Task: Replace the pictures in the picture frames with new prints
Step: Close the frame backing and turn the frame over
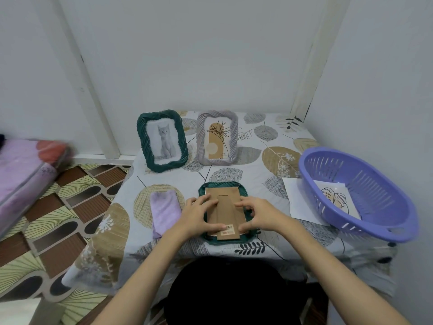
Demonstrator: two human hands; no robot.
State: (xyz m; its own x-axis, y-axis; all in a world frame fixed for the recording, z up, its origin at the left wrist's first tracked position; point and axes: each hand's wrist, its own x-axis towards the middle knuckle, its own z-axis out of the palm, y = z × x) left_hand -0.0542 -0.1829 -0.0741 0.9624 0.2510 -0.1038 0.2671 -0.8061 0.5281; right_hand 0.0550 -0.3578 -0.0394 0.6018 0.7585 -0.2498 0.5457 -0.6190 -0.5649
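Note:
A dark green picture frame (221, 186) lies face down at the table's front middle, its brown cardboard back (228, 207) with a stand strip and barcode sticker facing up. My left hand (199, 214) rests on the back's left side with fingers spread. My right hand (255, 215) lies on the right edge, fingers curled at the frame's rim. Behind stand a green frame with a grey cat picture (162, 140) and a grey frame with a plant print (218, 137). A white sheet (297, 198) lies at the right.
A purple slotted basket (365, 195) at the right holds a leaf print (335, 198). A folded lilac cloth (165, 208) lies left of the flat frame. The leaf-patterned tablecloth (269, 134) covers the table. A pink mattress (25, 174) and patterned floor lie to the left.

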